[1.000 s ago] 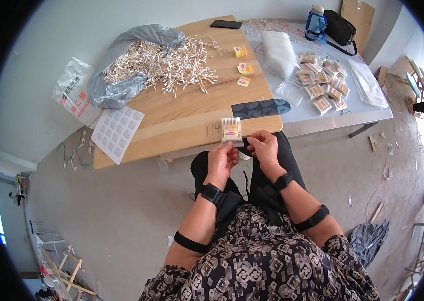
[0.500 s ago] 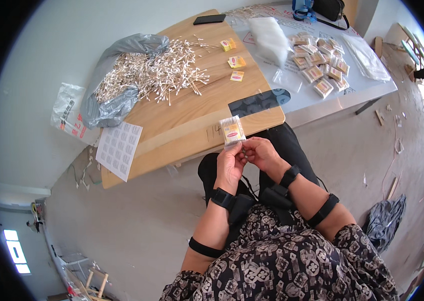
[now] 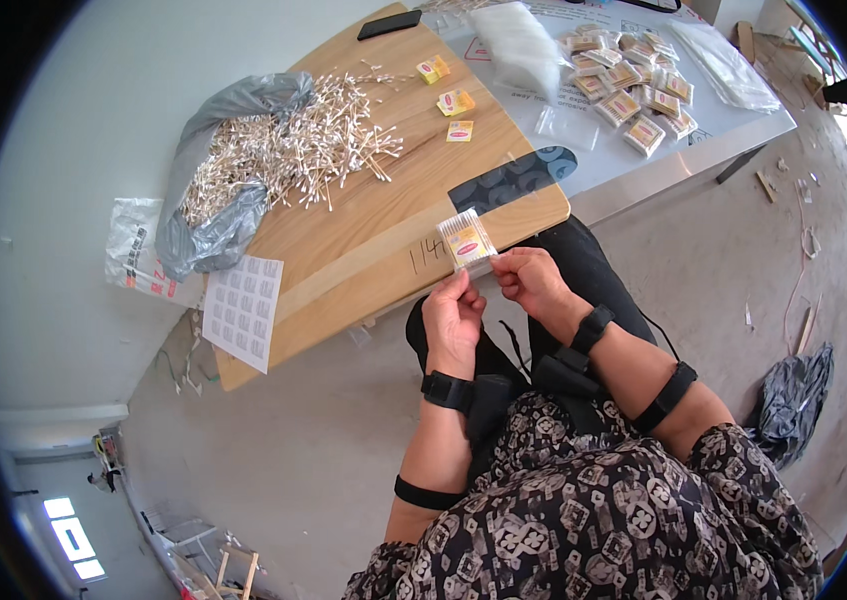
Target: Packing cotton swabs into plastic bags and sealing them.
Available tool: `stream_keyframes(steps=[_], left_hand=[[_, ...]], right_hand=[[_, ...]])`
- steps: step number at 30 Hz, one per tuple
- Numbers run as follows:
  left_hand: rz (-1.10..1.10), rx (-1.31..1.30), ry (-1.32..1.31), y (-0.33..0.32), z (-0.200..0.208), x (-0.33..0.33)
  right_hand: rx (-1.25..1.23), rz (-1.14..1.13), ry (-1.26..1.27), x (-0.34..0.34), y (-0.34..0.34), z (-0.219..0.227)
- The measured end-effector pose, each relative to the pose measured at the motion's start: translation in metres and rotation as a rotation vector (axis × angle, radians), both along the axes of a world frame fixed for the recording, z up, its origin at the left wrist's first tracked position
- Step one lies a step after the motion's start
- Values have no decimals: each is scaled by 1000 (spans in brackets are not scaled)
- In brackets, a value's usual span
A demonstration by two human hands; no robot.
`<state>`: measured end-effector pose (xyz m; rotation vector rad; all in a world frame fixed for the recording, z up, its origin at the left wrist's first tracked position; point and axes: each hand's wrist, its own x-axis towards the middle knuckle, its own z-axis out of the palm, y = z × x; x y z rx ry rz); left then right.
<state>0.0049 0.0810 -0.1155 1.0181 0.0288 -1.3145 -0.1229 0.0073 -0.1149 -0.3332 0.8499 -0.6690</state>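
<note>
A small clear bag packed with cotton swabs [image 3: 466, 238], a yellow and white card in its front, lies at the near edge of the wooden table. Its swab heads point away from me. My left hand [image 3: 454, 325] is closed, thumb and finger pinching the near left part of the bag's open-looking plastic edge. With a similar pinch, my right hand [image 3: 535, 284] grips the near right corner. Further up the table, a large heap of loose cotton swabs [image 3: 293, 150] spills from a grey plastic bag [image 3: 183, 250].
Yellow card stacks [image 3: 455, 102] and a black phone [image 3: 389, 25] lie on the wooden table [image 3: 363, 265]. A printed sheet [image 3: 243, 312] overhangs its left edge. Several filled swab packs [image 3: 633, 90] and clear bags [image 3: 518, 50] cover the adjoining grey table. A dark plastic bag [image 3: 793, 400] lies on the floor.
My hands have moved apart along the bag's near edge, the right one shifting to the corner. The swab bag has moved slightly away from me and tilted. The whole view has turned a little.
</note>
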Motion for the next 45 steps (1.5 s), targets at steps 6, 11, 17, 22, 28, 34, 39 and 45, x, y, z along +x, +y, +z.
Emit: stream_keyframes(steps=[6,11,17,22,28,34,39,45], left_hand=[[80,-33,16,13,-4,16],[24,136,8,14,12,21],[-60,162,-143,4,16,-8],[-83,126,-164,5,10,-6],[13,128,-219,6,8,-6],[50,19,-308,3,3,-12],[77,53,-312,2,9,-15],[-8,92,-305,1,10,-15]], right_hand=[[20,-1,-28,4,4,2],[16,-9,-63,0,2,0],[-17,23,-11,3,9,-3],[-7,104,58,1,10,0],[-118,79,92,0,10,-1],[-147,34,107,1,8,0],[-100,88,138,1,8,5],[-174,58,125,1,9,1]])
